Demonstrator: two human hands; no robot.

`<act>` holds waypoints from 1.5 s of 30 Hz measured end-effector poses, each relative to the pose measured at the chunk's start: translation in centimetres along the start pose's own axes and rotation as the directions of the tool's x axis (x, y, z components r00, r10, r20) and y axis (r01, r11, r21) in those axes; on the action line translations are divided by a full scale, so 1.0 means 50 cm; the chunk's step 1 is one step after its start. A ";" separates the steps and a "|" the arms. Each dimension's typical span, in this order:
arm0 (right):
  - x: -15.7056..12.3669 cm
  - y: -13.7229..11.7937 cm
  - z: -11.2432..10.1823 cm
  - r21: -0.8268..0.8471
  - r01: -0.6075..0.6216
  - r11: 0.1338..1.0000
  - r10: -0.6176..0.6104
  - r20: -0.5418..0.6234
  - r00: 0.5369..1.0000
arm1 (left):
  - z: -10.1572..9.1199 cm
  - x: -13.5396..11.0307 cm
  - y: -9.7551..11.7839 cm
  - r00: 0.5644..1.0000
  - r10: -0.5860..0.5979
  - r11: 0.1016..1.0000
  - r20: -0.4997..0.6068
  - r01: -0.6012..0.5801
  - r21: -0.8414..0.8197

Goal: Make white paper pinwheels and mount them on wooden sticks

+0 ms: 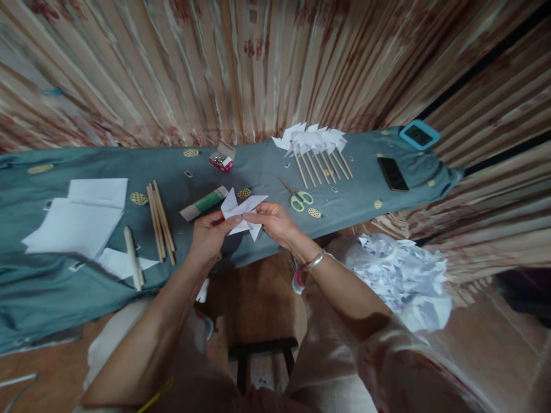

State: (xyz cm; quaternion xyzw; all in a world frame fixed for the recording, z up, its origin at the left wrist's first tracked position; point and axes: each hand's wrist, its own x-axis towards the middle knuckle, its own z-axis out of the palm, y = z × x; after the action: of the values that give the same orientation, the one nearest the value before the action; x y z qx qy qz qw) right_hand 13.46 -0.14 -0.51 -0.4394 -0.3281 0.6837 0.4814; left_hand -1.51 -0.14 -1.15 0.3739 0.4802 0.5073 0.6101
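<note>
A white paper pinwheel [247, 207] with pointed blades is held up over the near edge of the cloth-covered table. My left hand [210, 232] pinches it from the left, its thumb pressed near the centre. From the right, my right hand [278, 222] grips it too, thumb meeting the middle of the paper. Just behind my left hand lies a green and beige tube-like packet [204, 203]. Scissors with light green handles [300, 199] rest to the right of my right hand. Finished pinwheels on wooden sticks [316, 140] lie in a row farther back.
White paper sheets [86, 221], several loose wooden sticks [159, 221] and a whitish rod [133, 258] lie at left. A small red box [222, 160] stands at the back. A phone [393, 174] and a blue-framed device [419, 135] are at right. Paper scraps [400, 278] fill a bag below.
</note>
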 end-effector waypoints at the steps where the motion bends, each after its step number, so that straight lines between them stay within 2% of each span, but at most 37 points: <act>1: -0.001 -0.001 0.001 0.000 0.009 1.000 -0.009 0.000 1.000 | 0.001 -0.001 0.002 1.000 0.005 1.000 0.002 -0.005 -0.001; 6: -0.005 -0.012 0.006 -0.053 0.058 0.997 -0.060 -0.022 0.998 | 0.007 -0.007 0.014 1.000 0.015 0.999 0.002 -0.015 -0.035; 16: -0.005 -0.033 0.011 -0.133 0.059 0.989 -0.061 -0.014 0.998 | 0.014 -0.010 0.026 1.000 0.024 0.996 0.009 -0.023 -0.084; 25: -0.014 -0.018 0.022 -0.056 0.073 0.996 -0.075 -0.021 0.997 | 0.009 -0.010 0.023 0.999 0.042 0.995 0.005 -0.042 -0.090; 33: 0.001 -0.011 0.025 -0.084 0.149 0.985 -0.157 -0.098 0.983 | 0.012 0.001 0.023 0.998 0.061 0.991 -0.018 -0.063 -0.120; 41: 0.003 -0.012 0.022 -0.091 0.160 0.983 -0.166 -0.066 0.984 | 0.003 0.009 0.024 0.999 0.045 0.997 0.013 -0.044 -0.066; 45: -0.002 -0.017 0.023 -0.082 0.154 0.985 -0.159 -0.060 0.985 | 0.002 0.010 0.022 0.999 0.016 0.994 0.043 -0.011 -0.106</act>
State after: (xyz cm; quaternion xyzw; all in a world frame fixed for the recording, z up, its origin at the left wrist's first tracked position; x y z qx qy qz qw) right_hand 12.73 0.01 0.71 -0.4527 -0.3716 0.6158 0.5270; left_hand -1.68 0.57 -0.20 0.3556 0.4365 0.5278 0.6359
